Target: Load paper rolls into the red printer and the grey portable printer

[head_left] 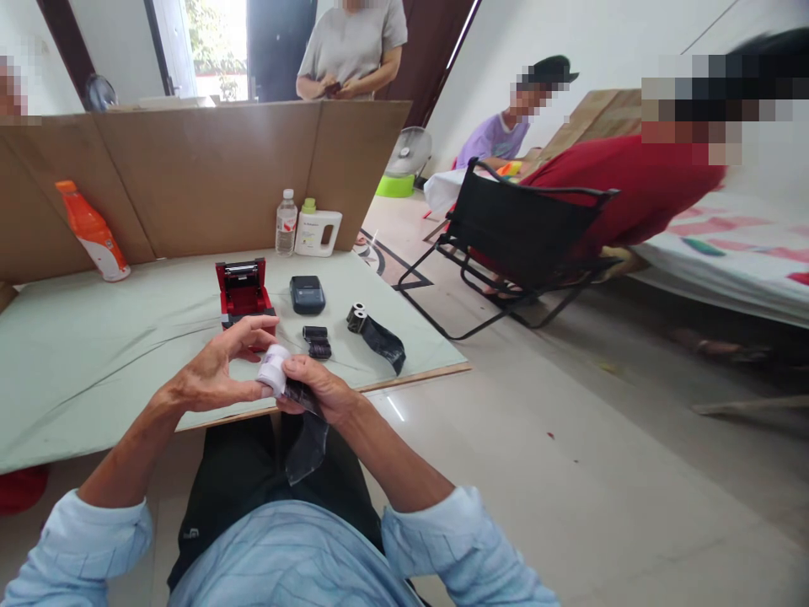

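Observation:
A small white paper roll (273, 371) is held over the table's front edge, between my two hands. My left hand (218, 367) curves round its left side, with the thumb at the lower rim and the middle fingers near the top; the index finger stands off. My right hand (319, 388) is closed on the roll's right side, and a strip of dark, shiny film (308, 447) hangs from beneath it over my lap. Just beyond my left hand, a red and black label printer (243, 287) stands with its lid up.
On the table (126, 354) are a dark grey compact device (307, 295), small black rolls (317, 342), and rolls with dark film (383, 341). An orange bottle (92, 229), water bottle (286, 223) and white jug (319, 232) stand by a cardboard screen (208, 181). Several people are nearby.

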The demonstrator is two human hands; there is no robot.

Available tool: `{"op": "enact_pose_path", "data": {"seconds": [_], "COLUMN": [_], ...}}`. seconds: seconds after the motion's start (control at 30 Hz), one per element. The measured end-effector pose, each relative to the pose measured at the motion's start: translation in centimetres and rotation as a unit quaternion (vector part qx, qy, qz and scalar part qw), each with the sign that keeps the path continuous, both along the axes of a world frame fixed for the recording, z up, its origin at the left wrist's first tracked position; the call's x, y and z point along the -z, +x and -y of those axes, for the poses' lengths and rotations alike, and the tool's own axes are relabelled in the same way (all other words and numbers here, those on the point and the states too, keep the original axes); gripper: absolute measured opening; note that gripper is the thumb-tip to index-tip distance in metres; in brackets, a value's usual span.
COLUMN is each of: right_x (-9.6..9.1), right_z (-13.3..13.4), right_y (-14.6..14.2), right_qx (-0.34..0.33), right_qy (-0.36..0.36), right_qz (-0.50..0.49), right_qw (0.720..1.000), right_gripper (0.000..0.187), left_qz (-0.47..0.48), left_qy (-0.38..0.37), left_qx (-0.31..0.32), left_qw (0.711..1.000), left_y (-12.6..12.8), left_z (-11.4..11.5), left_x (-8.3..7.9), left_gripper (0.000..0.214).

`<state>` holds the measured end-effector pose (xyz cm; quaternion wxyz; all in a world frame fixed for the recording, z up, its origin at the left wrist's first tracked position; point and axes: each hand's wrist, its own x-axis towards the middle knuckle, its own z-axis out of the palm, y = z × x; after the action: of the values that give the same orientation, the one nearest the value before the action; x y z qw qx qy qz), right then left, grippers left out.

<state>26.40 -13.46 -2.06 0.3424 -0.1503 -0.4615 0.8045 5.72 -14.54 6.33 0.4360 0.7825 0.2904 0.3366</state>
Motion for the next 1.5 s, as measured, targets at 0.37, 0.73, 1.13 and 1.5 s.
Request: {"op": "enact_pose_path", "data": {"seconds": [0.37,0.73,1.13,1.5], "right_x": [-0.1,0.5,1.3,-1.8], "right_z": [1.3,2.4,2.3,1.9], "right_y": [-1.0,-2.1,-2.4,1.1], "right_qx": [0.021,0.071,0.062,0.249], "right_qy": [-0.02,-0.064,-0.08,0.308], "right_qz": [-0.068,-0.132,-0.129,0.184], "right_qw": [0.997,0.987,0.986,0.899], "right_gripper": [0.058,0.053,0.051,0.038], "left_qz": [0.096,0.226,0.233,0.101], "left_qy": [-0.056,-0.197,-0.227,-0.177], "left_qx": [-0.009,-0.035,-0.067,-0.131], "left_qw": [0.994,0.953,0.943,0.97], "left_y": [0.7,2.4,2.5,-1.4], "left_z": [0.3,1.4,1.6,1.9], "left_x": [0.8,2.7,3.5,2.2], "left_gripper": [0.077,0.074,0.071,0.06]}}
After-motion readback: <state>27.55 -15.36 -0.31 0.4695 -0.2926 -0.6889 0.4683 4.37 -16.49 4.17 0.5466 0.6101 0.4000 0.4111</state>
